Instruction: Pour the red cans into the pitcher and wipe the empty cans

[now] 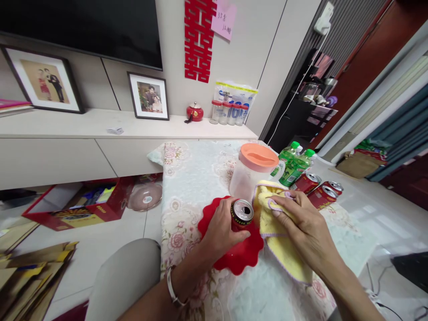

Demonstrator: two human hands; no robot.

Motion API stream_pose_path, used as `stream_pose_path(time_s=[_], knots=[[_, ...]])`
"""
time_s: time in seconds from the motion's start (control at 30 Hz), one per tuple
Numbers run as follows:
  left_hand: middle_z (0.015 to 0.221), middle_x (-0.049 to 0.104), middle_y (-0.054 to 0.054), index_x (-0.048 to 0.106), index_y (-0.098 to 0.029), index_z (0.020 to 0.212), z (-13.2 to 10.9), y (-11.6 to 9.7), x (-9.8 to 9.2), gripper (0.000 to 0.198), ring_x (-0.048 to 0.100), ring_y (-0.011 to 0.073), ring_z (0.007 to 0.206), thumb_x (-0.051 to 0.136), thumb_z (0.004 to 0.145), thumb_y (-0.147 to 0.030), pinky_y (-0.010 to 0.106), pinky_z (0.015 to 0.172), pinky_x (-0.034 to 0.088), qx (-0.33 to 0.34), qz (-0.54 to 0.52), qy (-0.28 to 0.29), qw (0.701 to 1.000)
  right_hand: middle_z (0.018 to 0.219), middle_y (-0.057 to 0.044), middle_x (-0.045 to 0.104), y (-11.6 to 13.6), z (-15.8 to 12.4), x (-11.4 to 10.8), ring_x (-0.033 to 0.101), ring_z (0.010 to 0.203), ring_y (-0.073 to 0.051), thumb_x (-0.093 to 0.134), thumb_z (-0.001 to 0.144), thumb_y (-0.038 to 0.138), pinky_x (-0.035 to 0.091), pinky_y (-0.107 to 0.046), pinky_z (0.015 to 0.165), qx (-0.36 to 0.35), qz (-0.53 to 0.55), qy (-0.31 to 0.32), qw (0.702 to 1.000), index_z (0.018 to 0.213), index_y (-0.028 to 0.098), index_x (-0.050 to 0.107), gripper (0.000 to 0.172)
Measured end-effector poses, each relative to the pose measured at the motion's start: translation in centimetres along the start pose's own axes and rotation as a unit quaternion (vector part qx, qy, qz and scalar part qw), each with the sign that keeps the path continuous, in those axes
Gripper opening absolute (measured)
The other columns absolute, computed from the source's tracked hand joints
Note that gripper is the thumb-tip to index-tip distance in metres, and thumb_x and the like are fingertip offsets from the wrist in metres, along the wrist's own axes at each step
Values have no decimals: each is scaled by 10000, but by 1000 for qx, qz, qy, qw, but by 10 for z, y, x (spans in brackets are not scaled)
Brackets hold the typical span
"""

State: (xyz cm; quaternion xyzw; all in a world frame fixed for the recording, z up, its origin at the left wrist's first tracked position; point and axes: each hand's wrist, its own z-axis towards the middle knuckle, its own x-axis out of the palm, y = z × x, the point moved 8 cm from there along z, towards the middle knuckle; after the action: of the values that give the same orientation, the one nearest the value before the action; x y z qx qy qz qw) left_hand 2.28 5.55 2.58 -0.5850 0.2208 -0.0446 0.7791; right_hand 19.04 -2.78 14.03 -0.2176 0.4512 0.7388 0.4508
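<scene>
My left hand [222,225] is wrapped round an opened drink can [243,211], its silver top facing up with a dark mouth hole. Under the can lies a red scalloped plate [239,256] on the flowered tablecloth. A yellow cloth with purple edging [289,256] is pinched in my right hand [297,216], its lower part hanging down to the table just right of the plate. Behind the can stands a clear plastic pitcher with an orange lid [259,156].
Several red cans [323,196] and green-capped bottles [297,165] stand at the table's right side. Along the wall, a white cabinet [150,129] bears framed photos, a red pot [195,112] and lidded jars [229,113]. A red box [83,209] sits on the floor at left.
</scene>
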Motion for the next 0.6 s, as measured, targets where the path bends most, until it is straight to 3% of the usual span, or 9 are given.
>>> stream_pose_path(time_s=[0.2, 0.4, 0.5, 0.6], knots=[[1194, 733, 60, 634, -255, 1198, -1, -7, 2, 519, 700, 304, 1149, 811, 712, -210, 435, 1011, 579, 10, -58, 21, 998, 1176, -64, 677, -6, -10, 3, 649, 1171, -244, 705, 947, 396, 555, -397, 965, 36, 99, -68, 992, 1136, 353, 816, 223], [1259, 743, 79, 619, -267, 1278, -4, -19, 4, 633, 710, 319, 1187, 887, 709, -333, 483, 1054, 584, 15, -151, 44, 987, 1239, -56, 721, -22, -32, 11, 690, 1157, -272, 787, 875, 456, 581, -415, 965, 129, 257, -119, 950, 1110, 353, 826, 259], [1285, 753, 77, 590, -274, 1303, -7, -26, 7, 655, 725, 310, 1188, 881, 720, -340, 450, 1041, 601, 12, -212, 62, 975, 1348, -43, 694, -21, -45, 19, 662, 1231, -282, 784, 875, 459, 546, -433, 1050, 148, 273, -127, 942, 1208, 361, 789, 347], [1321, 744, 54, 579, -315, 1293, -13, -35, 12, 637, 727, 298, 1200, 887, 735, -306, 422, 1039, 603, 9, -251, 80, 965, 1322, -47, 706, -17, -52, 21, 661, 1218, -291, 810, 837, 470, 533, -442, 1070, 150, 262, -138, 943, 1264, 340, 754, 449]])
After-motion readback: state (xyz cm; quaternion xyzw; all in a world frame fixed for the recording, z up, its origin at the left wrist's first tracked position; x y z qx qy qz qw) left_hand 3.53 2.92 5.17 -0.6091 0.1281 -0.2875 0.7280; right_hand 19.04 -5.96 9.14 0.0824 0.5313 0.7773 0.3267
